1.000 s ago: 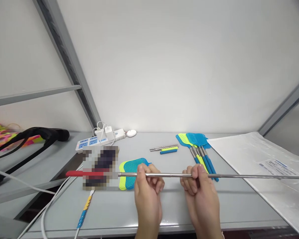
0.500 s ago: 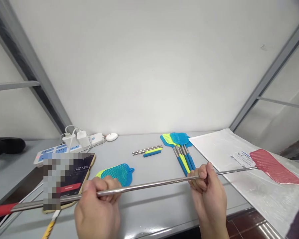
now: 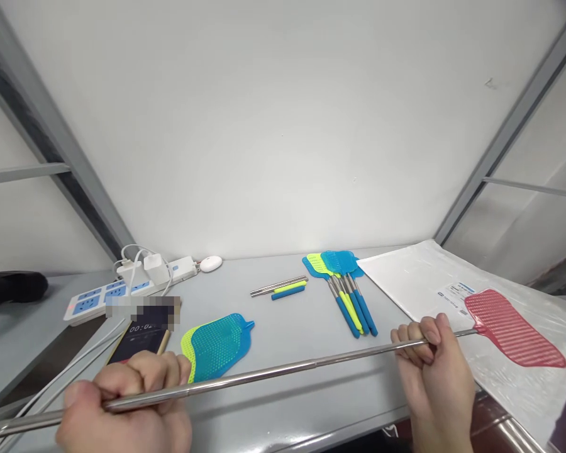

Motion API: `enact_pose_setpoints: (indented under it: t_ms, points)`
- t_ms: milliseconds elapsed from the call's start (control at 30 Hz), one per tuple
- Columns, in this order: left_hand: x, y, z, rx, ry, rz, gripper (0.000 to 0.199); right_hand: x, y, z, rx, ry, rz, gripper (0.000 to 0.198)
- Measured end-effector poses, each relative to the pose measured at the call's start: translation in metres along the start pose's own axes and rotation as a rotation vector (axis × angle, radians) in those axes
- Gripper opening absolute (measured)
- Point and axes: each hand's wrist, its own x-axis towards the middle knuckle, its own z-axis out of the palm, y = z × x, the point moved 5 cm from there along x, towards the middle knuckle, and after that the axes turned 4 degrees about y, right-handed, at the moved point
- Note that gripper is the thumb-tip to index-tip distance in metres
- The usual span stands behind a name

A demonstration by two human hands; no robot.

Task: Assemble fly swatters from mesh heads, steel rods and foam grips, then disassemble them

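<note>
A red fly swatter (image 3: 514, 330) with a long metal telescopic rod stretches across the view, its mesh head at the right. My left hand (image 3: 127, 402) is closed round the rod at lower left; the rod's far left end runs out of view. My right hand (image 3: 434, 371) grips the rod near the red head. Behind my left hand lie loose blue and yellow swatter heads (image 3: 219, 346), one on the other. Several folded blue and yellow swatters (image 3: 351, 292) lie together at the back. Metal rods (image 3: 279, 285) and a blue handle (image 3: 288, 292) with a yellow one rest mid-table.
A white plastic mailing bag (image 3: 405, 277) covers the table's right side, below the red head. At left are a power strip (image 3: 87, 305) with chargers, a phone (image 3: 144, 333) and white cables (image 3: 70, 371). A white oval device (image 3: 211, 263) sits by the wall.
My hands have moved farther apart, the left one toward lower left, the right one to the right along the rod. The red handle has gone out of view at the left.
</note>
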Motion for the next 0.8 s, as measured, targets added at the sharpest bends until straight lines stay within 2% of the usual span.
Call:
enact_pose_setpoints:
  t_ms: [200,333,467,700,800]
  points:
    - [0.009,0.006,-0.005,-0.117,0.131,-0.037,0.041,0.013,-0.018,-0.005,0.037,0.159,-0.115,0.038]
    - [0.002,0.003,0.003,-0.237,0.112,-0.138,0.044,0.021,-0.022,-0.012,0.035,0.2,-0.123,0.037]
    - [-0.019,-0.018,0.016,-0.407,0.101,-0.207,0.041,0.018,-0.009,-0.008,0.024,0.17,-0.082,0.033]
    - [-0.069,-0.071,0.044,-0.516,0.029,-0.357,0.043,-0.029,0.033,0.035,-0.021,0.144,-0.033,0.038]
    - [-0.099,-0.093,0.06,-0.446,-0.14,-0.395,0.045,-0.054,0.057,0.051,-0.114,-0.015,-0.039,0.039]
